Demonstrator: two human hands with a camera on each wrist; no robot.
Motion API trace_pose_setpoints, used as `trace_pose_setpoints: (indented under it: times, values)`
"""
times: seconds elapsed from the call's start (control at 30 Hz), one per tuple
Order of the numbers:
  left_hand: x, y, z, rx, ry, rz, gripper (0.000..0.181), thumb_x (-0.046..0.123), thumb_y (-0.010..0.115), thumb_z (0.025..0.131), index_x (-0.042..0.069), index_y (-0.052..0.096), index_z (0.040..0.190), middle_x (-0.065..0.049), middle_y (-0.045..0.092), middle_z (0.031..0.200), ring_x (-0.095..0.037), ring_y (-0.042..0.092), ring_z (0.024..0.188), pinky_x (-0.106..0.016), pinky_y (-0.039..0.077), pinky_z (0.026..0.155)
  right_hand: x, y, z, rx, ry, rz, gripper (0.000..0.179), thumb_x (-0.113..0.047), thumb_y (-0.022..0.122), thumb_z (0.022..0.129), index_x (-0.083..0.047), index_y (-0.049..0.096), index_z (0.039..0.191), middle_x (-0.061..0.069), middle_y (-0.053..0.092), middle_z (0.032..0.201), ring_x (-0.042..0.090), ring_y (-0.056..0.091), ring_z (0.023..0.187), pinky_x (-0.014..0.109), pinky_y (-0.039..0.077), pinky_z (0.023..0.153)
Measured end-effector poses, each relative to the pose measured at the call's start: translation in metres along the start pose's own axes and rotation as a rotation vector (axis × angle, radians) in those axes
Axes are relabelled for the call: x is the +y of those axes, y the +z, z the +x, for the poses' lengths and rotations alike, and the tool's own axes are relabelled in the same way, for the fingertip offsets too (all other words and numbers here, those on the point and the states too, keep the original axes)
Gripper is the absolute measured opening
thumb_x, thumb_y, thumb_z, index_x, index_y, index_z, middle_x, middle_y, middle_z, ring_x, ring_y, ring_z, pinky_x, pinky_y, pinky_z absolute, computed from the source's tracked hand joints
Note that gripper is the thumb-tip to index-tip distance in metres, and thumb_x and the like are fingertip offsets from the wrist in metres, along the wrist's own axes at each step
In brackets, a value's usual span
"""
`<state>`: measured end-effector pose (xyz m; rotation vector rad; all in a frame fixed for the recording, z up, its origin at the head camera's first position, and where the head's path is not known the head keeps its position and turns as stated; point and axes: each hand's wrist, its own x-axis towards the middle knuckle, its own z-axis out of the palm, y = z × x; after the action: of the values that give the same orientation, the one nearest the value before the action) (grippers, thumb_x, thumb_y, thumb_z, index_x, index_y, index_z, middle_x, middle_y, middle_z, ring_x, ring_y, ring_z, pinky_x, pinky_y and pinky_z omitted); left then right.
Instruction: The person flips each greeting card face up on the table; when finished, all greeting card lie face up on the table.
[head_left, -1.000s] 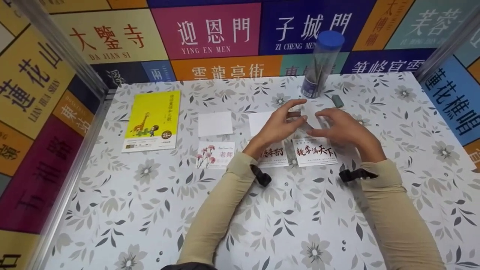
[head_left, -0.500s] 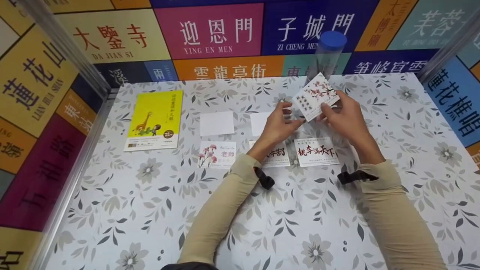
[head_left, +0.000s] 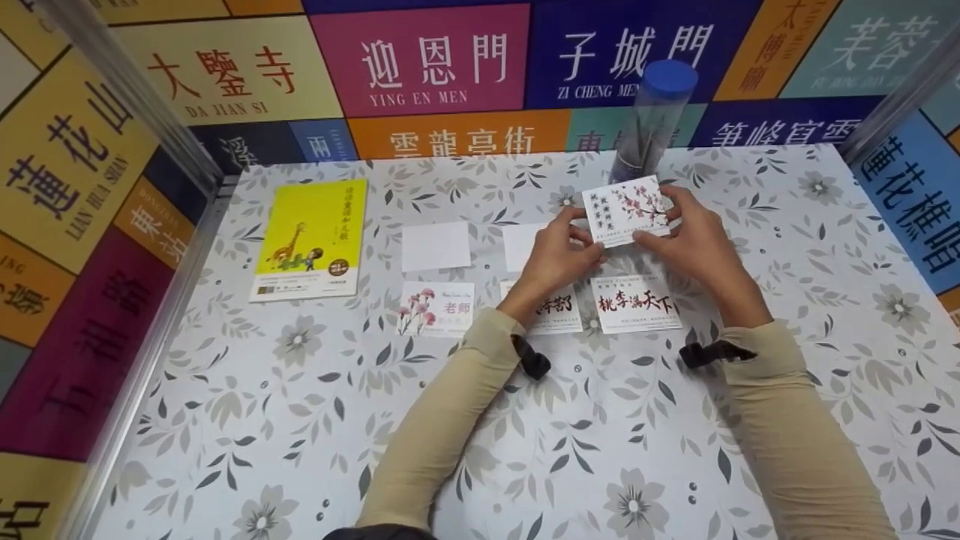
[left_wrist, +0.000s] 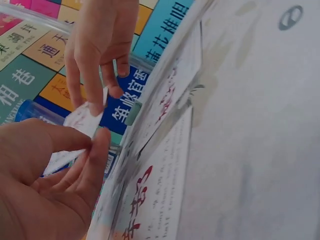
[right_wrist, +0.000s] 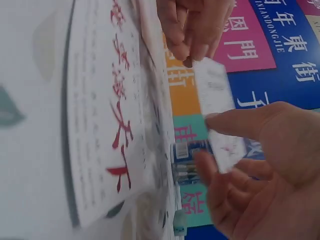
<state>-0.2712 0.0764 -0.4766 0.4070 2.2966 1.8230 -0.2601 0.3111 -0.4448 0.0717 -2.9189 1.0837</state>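
Both hands hold a small white greeting card (head_left: 627,211), printed with pink blossom branches and dark lettering, raised above the table. My left hand (head_left: 561,251) pinches its lower left corner between thumb and fingers. On the opposite edge, my right hand (head_left: 701,229) grips it, the thumb (right_wrist: 240,119) lying across the printed face in the right wrist view. Below lie a card with red calligraphy (head_left: 637,304), another red-lettered card (head_left: 553,319) partly hidden by the left hand, and a carnation card (head_left: 435,309).
Behind the held card stands a clear tube (head_left: 654,124) with a blue lid and thin brushes inside. Two blank white cards (head_left: 435,246) lie in the row behind; the left hand partly covers one. A yellow book (head_left: 309,240) lies at left. A small green object (left_wrist: 133,113) sits near the tube.
The blossom card has come into view, first tilted in the right hand, then turned nearly level and lowered slightly. The left hand has taken hold of its corner.
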Motion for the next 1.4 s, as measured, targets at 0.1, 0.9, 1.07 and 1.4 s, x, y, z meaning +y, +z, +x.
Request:
trace_pose_setpoints:
  times: [0.1,0.9,1.07,1.4]
  values:
    - [0.0,0.0,-0.001,0.002,-0.001,0.067,0.057,0.01,0.073,0.101,0.004,0.053,0.154,-0.011,0.076,0.118,-0.013,0.08,0.092,-0.02,0.062,0.077,0.009,0.0,0.0,-0.062,0.037,-0.085,0.087,-0.038,0.08,0.098,-0.01,0.036,0.167,0.028,0.067,0.127,0.042,0.068,0.104,0.051,0.051,0.087]
    - [-0.002,-0.024,0.0,-0.108,0.073,0.143,0.029,0.009,0.069,0.102,0.002,0.073,0.13,-0.007,0.079,0.103,-0.009,0.07,0.085,-0.019,0.055,0.078,0.019,0.003,-0.003,-0.17,-0.054,-0.2,0.061,-0.033,0.075,0.101,-0.011,0.059,0.156,0.006,0.062,0.072,0.017,0.05,0.056,0.034,0.04,0.051]
    - [-0.006,-0.054,-0.01,-0.094,0.118,0.244,0.027,0.011,0.068,0.103,0.003,0.075,0.128,-0.006,0.075,0.093,-0.007,0.061,0.076,-0.021,0.049,0.073,0.003,0.011,-0.002,-0.17,-0.042,-0.164,0.068,-0.035,0.07,0.104,-0.007,0.049,0.162,0.014,0.064,0.088,0.026,0.055,0.075,0.04,0.044,0.066]
    - [-0.026,-0.116,-0.031,-0.001,0.089,0.364,0.025,0.009,0.069,0.1,0.003,0.076,0.124,-0.009,0.078,0.095,-0.014,0.064,0.082,-0.023,0.051,0.078,-0.04,0.051,0.009,-0.211,-0.184,-0.066,0.054,-0.029,0.07,0.105,-0.002,0.061,0.151,0.028,0.064,0.134,0.043,0.061,0.119,0.062,0.049,0.104]
